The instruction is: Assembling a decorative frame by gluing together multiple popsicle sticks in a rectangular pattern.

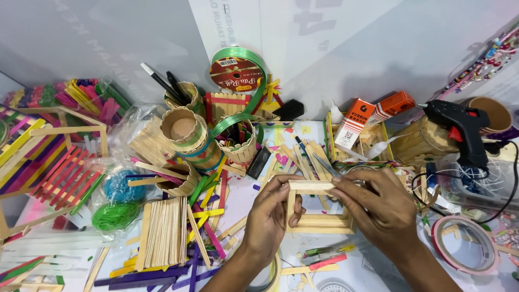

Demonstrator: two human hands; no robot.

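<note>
Both hands are gripping your stick frame [319, 219] mid-table, left hand [268, 216] pinching its left side, right hand [378, 208] fingers pressing the top layer down, several layers stacked, loose sticks [162, 232] and glue gun [462, 130] waiting beyond.

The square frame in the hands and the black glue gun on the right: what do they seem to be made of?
The square frame, held by the left hand and right hand, looks like flat, pale, unpainted wooden craft sticks, stacked in layers. The glue gun seems to be moulded black plastic, slightly glossy, with a red trigger.
</note>
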